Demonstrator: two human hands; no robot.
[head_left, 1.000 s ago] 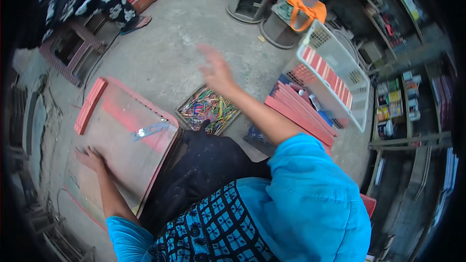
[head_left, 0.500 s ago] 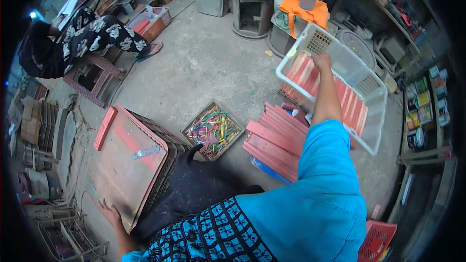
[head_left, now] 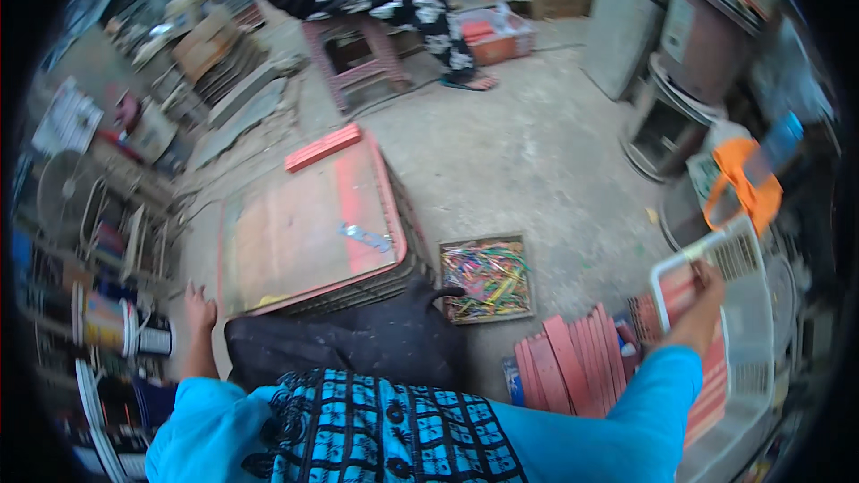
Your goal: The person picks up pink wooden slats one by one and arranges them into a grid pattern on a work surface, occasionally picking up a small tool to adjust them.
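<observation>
My left hand hangs beside the near left corner of a low stack topped by a worn flat board with a pink rim; its fingers are spread and hold nothing. On the board lie a pink slatted bar and a small pale bluish strip. Over on the right, my right hand is inside a white plastic crate, its fingers curled by the pink pieces stacked there. Whatever those fingers grip is hidden.
A shallow tray of colourful thin sticks sits beyond dark cloth over my lap. Pink slats lie beside the crate. An orange bag and blue bottle are behind it. Another person sits on a stool.
The view has swung left, shifting the scene rightward. My left hand has come off the board's edge and its fingers have spread. My right hand stays in the crate, nearer its left rim.
</observation>
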